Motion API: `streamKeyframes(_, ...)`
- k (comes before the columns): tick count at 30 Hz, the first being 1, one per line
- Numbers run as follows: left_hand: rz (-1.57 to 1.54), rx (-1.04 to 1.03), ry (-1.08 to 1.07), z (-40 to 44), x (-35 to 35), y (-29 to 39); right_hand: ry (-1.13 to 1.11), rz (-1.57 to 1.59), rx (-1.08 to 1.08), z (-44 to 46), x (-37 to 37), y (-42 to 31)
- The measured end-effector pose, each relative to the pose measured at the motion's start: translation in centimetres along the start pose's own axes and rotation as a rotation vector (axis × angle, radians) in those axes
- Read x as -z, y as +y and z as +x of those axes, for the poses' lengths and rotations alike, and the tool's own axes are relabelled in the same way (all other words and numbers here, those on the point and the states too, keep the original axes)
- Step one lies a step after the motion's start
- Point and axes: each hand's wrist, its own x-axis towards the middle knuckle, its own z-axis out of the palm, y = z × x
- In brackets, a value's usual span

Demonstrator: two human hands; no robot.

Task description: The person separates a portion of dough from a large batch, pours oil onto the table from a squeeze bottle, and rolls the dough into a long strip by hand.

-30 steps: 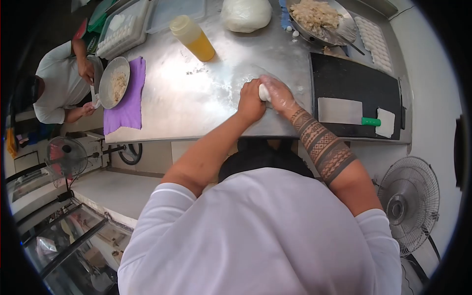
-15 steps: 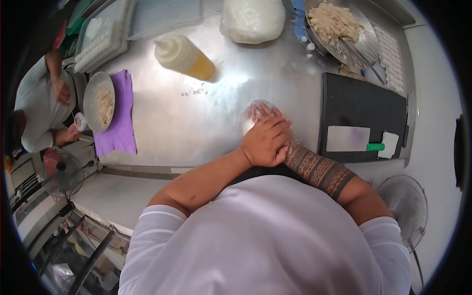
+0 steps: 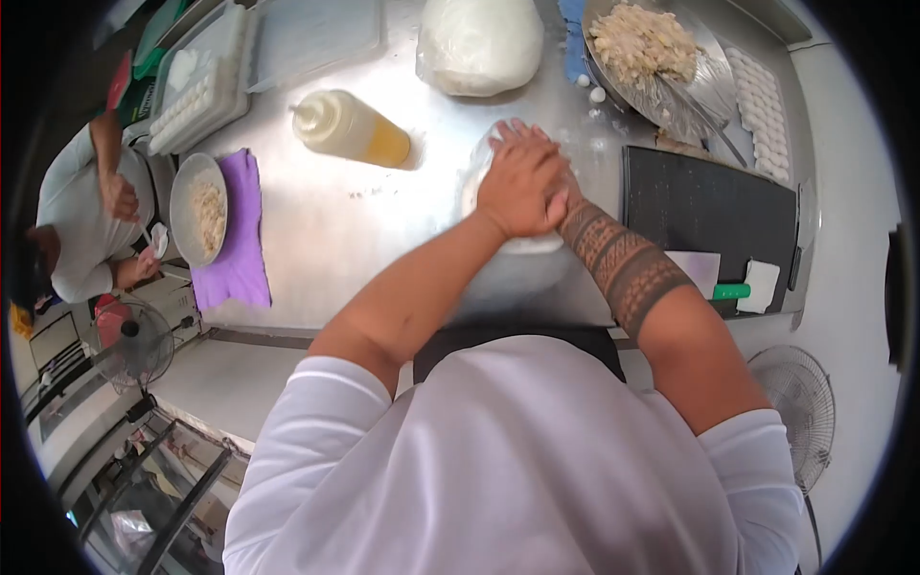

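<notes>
My left hand lies on top of my right hand, its fingers laid out flat and its thumb at the right wrist. Most of my right hand is covered; its stretched fingertips show beyond the left ones. Both press down on a flat white piece that looks like dough, under or in clear plastic, on the steel table. Its edge shows left of and below my hands; the middle is hidden. To the left stands a squeeze bottle of yellow liquid. Farther off sits a large white plastic-wrapped mass.
On the right are a black board, a scraper with a green handle, a metal bowl of pale chopped filling and a tray of white balls. At left are a bowl, a purple cloth and another person.
My stacked hands have moved forward, away from my body, and my arms are straighter. The white piece shows more around my hands. Part of the scraper blade is now behind my right forearm.
</notes>
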Motion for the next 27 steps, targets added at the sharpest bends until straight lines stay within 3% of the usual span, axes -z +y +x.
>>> streamKeyframes(1,-0.037,0.046,-0.018,0.6,-0.1,-0.4,0.045,0.082,0.022,0.6,-0.2,-0.4)
streamKeyframes(3,-0.348,0.556,-0.269,4.6,1.4,-1.0,0.097,0.118,-0.001,0.6,0.0,-1.7)
streamKeyframes(4,-0.702,0.664,-0.154,6.2,-0.2,-4.3,-0.257,-0.336,-0.283,-0.6,3.5,-3.1)
streamKeyframes(5,-0.681,0.781,-0.133,8.0,0.0,-6.7,-0.082,-0.202,-0.179,-1.3,3.4,-2.5)
streamKeyframes(6,-0.557,0.704,-0.270,8.0,1.7,-7.3,0.144,0.014,-0.242,-2.4,2.5,-2.2)
streamKeyframes(8,0.066,0.335,-0.322,3.6,-2.0,-10.9,0.586,0.458,-0.364,-5.1,0.0,-1.3)
streamKeyframes(9,0.204,0.343,-0.298,2.2,-1.8,-9.0,0.640,0.903,-0.427,-6.6,-0.2,0.2)
streamKeyframes(11,0.484,0.349,-0.248,-1.6,-0.2,-2.4,0.648,1.227,-0.567,-10.0,1.6,0.1)
streamKeyframes(12,0.467,0.331,-0.323,-3.0,1.0,-0.1,0.649,1.393,-0.635,-11.6,2.1,-0.3)
streamKeyframes(18,0.142,0.557,-0.426,-8.9,7.4,10.8,0.369,1.360,-0.642,-15.3,2.9,-1.4)
streamKeyframes(21,-0.184,0.525,-0.219,-10.8,8.1,11.7,0.149,1.617,-0.656,-15.0,3.7,-1.8)
streamKeyframes(24,-0.608,0.689,-0.173,-10.3,7.6,12.2,-0.117,1.740,-0.636,-14.2,3.7,-4.9)
streamKeyframes(27,-0.291,0.410,-0.071,-11.4,3.6,8.3,-0.047,1.153,-0.619,-11.9,0.6,-6.5)
